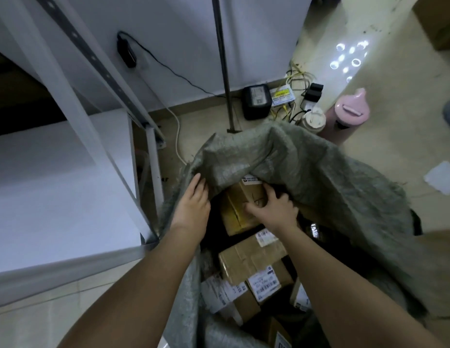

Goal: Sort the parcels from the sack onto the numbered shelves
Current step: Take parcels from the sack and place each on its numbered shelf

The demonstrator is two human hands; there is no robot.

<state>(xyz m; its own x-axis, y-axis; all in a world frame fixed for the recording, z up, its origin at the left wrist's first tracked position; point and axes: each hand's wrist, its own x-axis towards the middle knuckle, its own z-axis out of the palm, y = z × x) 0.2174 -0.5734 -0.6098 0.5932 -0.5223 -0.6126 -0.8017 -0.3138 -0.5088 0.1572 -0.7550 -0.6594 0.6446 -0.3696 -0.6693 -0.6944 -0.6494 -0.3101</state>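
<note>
A grey woven sack (307,172) lies open on the floor below me, with several taped cardboard parcels inside. My right hand (271,209) reaches into its mouth and grips a small brown parcel (237,209) with a white label at its far end. My left hand (193,199) holds the sack's left rim, its fingers over the edge. A larger labelled parcel (251,259) sits nearer to me, and more labelled boxes lie below it. The white shelf (63,197) stands to the left; no shelf numbers are visible.
A white shelf post (153,169) stands close to the sack's left side. A dark pole (224,64) rises behind the sack. A black device (256,101), cables, a pink bottle (344,114) and a sheet of paper (442,178) lie on the tiled floor.
</note>
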